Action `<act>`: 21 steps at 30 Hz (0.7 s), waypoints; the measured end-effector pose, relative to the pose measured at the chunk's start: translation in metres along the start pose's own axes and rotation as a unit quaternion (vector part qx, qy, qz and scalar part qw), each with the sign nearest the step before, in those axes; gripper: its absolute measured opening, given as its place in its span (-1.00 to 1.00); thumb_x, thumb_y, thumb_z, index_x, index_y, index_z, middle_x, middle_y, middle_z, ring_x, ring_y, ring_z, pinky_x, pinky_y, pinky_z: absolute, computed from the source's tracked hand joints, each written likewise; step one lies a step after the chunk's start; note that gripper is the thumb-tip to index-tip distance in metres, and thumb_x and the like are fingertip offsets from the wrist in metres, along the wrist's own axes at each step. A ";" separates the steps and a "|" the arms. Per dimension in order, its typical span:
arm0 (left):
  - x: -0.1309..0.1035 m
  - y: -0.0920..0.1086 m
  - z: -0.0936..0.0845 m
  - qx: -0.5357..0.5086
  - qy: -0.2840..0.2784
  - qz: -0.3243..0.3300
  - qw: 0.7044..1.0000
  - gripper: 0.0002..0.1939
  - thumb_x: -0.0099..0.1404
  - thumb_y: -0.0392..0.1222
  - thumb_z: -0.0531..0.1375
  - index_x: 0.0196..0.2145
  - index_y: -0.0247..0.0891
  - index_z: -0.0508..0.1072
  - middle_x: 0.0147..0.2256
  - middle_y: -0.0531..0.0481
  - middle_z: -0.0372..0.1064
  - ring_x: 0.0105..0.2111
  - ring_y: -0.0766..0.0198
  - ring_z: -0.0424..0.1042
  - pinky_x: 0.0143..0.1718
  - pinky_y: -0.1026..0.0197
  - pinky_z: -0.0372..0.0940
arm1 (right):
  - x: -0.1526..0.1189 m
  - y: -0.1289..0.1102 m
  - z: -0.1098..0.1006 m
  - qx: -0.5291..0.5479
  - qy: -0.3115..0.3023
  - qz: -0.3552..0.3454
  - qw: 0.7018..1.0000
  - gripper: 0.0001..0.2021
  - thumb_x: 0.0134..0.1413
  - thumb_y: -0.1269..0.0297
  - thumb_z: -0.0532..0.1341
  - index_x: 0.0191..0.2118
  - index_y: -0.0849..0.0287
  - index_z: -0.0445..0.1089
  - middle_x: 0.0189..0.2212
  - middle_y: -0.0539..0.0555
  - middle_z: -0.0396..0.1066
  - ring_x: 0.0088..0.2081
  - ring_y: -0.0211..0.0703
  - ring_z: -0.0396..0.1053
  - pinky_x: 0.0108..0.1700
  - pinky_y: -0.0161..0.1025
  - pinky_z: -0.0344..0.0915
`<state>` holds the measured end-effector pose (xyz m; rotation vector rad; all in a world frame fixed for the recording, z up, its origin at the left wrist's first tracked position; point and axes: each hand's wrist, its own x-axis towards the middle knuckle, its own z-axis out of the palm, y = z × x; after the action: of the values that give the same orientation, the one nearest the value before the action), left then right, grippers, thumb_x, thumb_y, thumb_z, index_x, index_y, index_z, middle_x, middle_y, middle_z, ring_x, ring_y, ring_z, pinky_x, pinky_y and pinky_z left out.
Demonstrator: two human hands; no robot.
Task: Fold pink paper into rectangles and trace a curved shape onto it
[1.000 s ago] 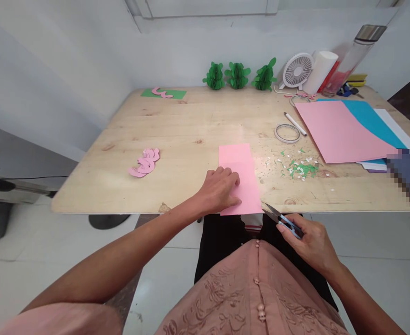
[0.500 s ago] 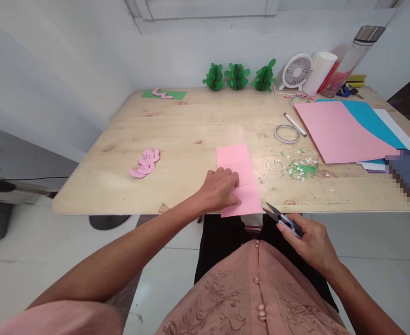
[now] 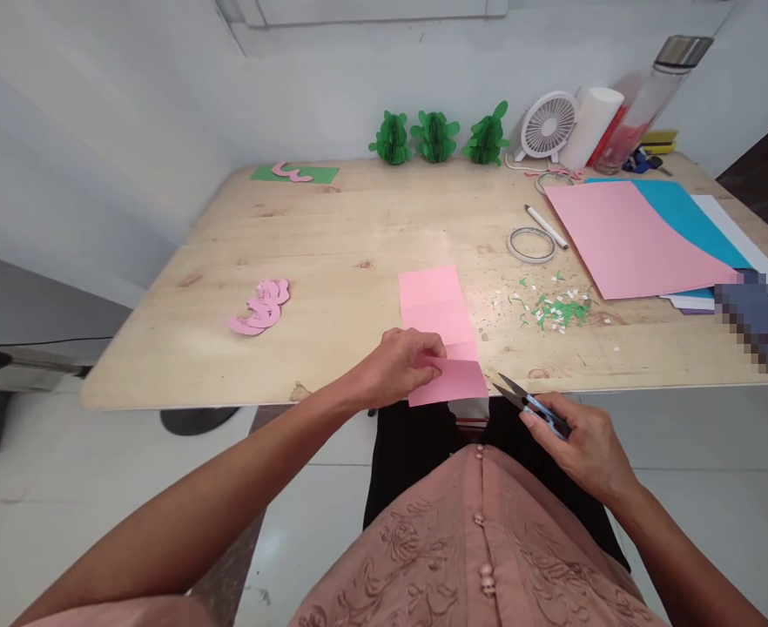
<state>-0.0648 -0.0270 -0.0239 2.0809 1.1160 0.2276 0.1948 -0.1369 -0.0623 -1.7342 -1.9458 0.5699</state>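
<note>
A creased strip of pink paper (image 3: 434, 300) lies at the table's front edge. My left hand (image 3: 405, 366) pinches it near a fold, and its near section is lifted and tilted up over the edge. In my right hand (image 3: 583, 440) is a pair of thread snips (image 3: 535, 406), blades parted and pointing left towards the paper's near corner without touching it. A small pile of curved pink paper cutouts (image 3: 263, 309) lies to the left of the paper.
Green and white paper scraps (image 3: 560, 309) lie right of the strip, near a tape roll (image 3: 531, 246) and a white pen (image 3: 546, 226). Pink sheets (image 3: 632, 239) are stacked at right. Along the wall stand green paper figures (image 3: 434, 137), a small fan (image 3: 549, 126) and a glass bottle (image 3: 649, 104).
My left hand has gripped the pink paper and raised its near section, which lay flat before. The right hand with the snips has hardly moved. The view has shifted slightly.
</note>
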 end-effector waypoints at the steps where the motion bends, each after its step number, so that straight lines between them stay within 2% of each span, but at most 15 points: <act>1: -0.002 -0.002 0.000 -0.033 -0.004 0.010 0.999 -0.91 0.19 -0.25 0.08 -0.38 -0.17 0.39 -0.28 0.03 0.45 -0.15 0.17 0.37 -0.09 0.07 0.24 | 0.000 0.000 0.000 0.002 -0.002 0.003 1.000 -0.71 0.13 0.05 0.13 -0.36 0.16 0.44 -0.64 -0.08 0.35 -0.62 -0.31 0.26 -0.54 -0.39 0.17; 5: -0.010 -0.007 0.001 -0.104 -0.006 0.039 0.994 -0.86 0.16 -0.32 0.06 -0.36 -0.18 0.40 -0.21 0.00 0.46 -0.09 0.18 0.33 -0.03 0.04 0.21 | 0.000 0.001 -0.001 -0.003 -0.018 -0.009 1.000 -0.72 0.14 0.06 0.13 -0.34 0.16 0.44 -0.62 -0.07 0.37 -0.60 -0.31 0.29 -0.52 -0.39 0.17; 8: -0.012 -0.005 0.001 -0.101 -0.006 0.049 0.994 -0.81 0.12 -0.38 0.03 -0.38 -0.18 0.39 -0.21 0.02 0.47 -0.12 0.21 0.33 0.01 0.02 0.18 | -0.002 0.005 0.001 -0.028 -0.018 -0.046 0.998 -0.73 0.15 0.08 0.14 -0.33 0.17 0.44 -0.63 -0.07 0.37 -0.63 -0.33 0.26 -0.54 -0.39 0.14; 13: -0.011 -0.002 0.000 -0.098 -0.014 0.056 0.994 -0.83 0.13 -0.37 0.04 -0.39 -0.19 0.39 -0.23 0.02 0.47 -0.18 0.26 0.38 0.01 0.03 0.19 | -0.004 0.008 0.006 -0.100 0.008 -0.135 0.986 -0.75 0.16 0.12 0.14 -0.31 0.19 0.45 -0.62 -0.05 0.38 -0.63 -0.31 0.27 -0.54 -0.35 0.08; 21: -0.010 -0.005 0.002 -0.086 -0.008 0.036 0.996 -0.86 0.17 -0.33 0.05 -0.37 -0.18 0.39 -0.24 0.02 0.46 -0.12 0.23 0.37 -0.04 0.08 0.25 | 0.005 -0.004 0.019 -0.132 0.010 -0.190 0.973 -0.76 0.17 0.15 0.14 -0.37 0.18 0.43 -0.59 0.00 0.43 -0.57 -0.26 0.35 -0.48 -0.32 0.06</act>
<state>-0.0725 -0.0341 -0.0271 1.9679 0.9774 0.3307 0.1802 -0.1323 -0.0752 -1.4415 -2.3443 0.1604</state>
